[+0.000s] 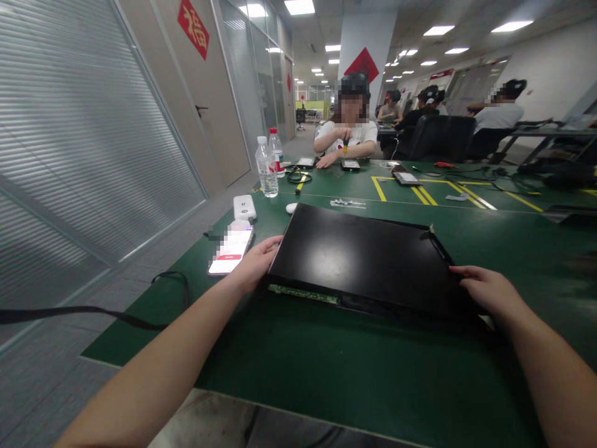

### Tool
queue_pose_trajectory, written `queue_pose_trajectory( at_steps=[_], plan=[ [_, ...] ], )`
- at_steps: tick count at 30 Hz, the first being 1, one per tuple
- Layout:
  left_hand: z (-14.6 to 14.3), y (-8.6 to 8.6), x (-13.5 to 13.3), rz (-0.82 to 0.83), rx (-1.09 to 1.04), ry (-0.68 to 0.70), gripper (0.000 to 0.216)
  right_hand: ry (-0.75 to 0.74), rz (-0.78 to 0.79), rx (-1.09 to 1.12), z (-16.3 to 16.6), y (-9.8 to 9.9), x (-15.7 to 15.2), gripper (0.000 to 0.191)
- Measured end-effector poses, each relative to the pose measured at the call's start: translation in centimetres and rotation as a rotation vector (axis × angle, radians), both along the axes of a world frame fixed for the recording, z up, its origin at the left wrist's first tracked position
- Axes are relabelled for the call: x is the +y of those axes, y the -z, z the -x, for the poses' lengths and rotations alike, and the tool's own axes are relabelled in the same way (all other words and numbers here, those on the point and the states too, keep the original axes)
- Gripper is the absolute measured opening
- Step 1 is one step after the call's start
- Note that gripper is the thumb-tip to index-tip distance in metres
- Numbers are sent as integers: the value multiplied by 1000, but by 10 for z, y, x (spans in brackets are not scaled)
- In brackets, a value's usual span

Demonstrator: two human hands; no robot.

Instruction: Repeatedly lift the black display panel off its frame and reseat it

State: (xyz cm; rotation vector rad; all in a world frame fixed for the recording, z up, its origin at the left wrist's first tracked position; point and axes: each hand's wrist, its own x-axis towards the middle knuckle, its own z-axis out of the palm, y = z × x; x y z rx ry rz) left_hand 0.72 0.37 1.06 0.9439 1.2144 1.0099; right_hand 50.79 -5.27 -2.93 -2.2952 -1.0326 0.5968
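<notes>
A large flat black panel (364,258) lies on the green table mat (326,367), with a thin green circuit strip (303,294) along its near edge. My left hand (255,261) grips the panel's near left corner, fingers curled around the edge. At the near right corner my right hand (487,291) holds the panel with its fingers bent over the edge. The panel looks slightly lifted at the near side.
A phone (231,251) with a lit screen and a white charger (244,206) lie left of the panel. Two water bottles (268,167) stand behind. A black cable (116,314) hangs off the left edge. Another person (347,134) works across the table; more people sit behind.
</notes>
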Motion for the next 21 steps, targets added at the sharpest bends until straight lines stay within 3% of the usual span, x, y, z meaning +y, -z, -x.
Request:
queue_pose_trajectory(
  at_steps=[13, 21],
  plan=[
    [0, -8, -3, -38, 50, -4, 32, -25, -32, -22, -2, 2, 0, 53],
    [2, -3, 1, -6, 28, -3, 47, -28, -17, -5, 0, -2, 0, 56]
  ],
)
